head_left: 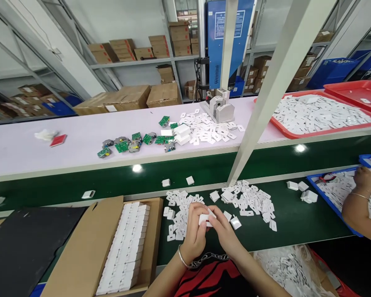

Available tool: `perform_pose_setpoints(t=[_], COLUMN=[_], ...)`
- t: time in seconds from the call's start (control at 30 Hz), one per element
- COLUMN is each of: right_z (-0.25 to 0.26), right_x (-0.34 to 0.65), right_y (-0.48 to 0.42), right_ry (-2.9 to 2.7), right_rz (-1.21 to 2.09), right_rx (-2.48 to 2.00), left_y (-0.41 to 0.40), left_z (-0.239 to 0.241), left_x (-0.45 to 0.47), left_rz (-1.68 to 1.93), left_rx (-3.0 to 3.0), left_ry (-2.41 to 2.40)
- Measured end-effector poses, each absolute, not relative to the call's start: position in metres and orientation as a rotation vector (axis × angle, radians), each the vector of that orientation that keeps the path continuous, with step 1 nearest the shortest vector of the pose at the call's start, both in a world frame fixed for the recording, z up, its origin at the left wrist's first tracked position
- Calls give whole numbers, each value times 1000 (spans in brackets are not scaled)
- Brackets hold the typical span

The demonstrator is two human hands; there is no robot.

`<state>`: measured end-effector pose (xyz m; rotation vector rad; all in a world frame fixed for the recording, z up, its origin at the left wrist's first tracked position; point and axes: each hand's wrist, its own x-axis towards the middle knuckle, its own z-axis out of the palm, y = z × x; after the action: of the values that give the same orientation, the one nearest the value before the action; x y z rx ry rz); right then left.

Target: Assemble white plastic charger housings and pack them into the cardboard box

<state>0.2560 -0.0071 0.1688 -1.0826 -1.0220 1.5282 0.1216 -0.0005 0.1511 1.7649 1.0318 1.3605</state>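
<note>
Between my left hand (196,226) and my right hand (224,231) is a small white plastic case (206,217), gripped by the fingers of both. It is held above the green work surface, and a thin dark red mark shows on its near side. Piles of flat white plastic pieces lie beyond my hands, one pile (181,210) to the left and another (250,198) to the right. A few white cases (235,222) lie just right of my right hand. Left of my hands, an open cardboard box (154,231) holds rows of white cases (126,243).
A raised shelf (80,144) carries green circuit boards (122,146), white pieces and a metal fixture (221,109). A slanted post (259,99) rises ahead. At right, a co-worker's hand (365,179) is over a blue tray (330,198). A red tray (292,134) sits above.
</note>
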Motion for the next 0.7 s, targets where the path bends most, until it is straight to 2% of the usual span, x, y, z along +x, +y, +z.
perform_pose_setpoints(t=[0.2,0.37,0.7], right_z=[162,158,154], right_x=[263,274,282], right_y=[-6,-8,-14], right_ry=[-1066,-1199,-1364], right_rz=[1339,1245,1080], right_rx=[-1078,-1137,-1218], left_y=[5,11,7], left_z=[150,151,149], left_x=[118,114,116], left_rz=[1157,997,1053], left_rx=[1789,1779,1740], left_ry=[1176,1078,1002])
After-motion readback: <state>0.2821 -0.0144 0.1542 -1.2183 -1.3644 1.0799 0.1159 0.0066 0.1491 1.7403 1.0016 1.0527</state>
